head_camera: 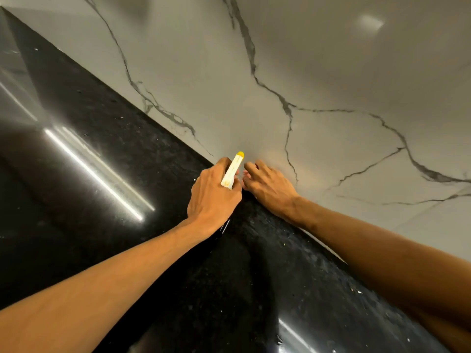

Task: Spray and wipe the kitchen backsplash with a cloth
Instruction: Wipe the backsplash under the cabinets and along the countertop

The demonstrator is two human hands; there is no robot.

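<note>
Gripping spray bottle (pixel 231 172), left hand (pixel 211 197); contents hidden; right hand (pixel 267 184) loosely curled against backsplash (pixel 331 72).

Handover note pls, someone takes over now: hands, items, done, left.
Left hand grips the sprayer, yellow nozzle toward the backsplash.
Right hand beside it, low by the backsplash, fingers loosely bent, nothing seen in it.
Cloth: not in view.
Done: no wet or wiped patch shows on the backsplash.
Left: spray, fetch cloth, wipe.
</note>
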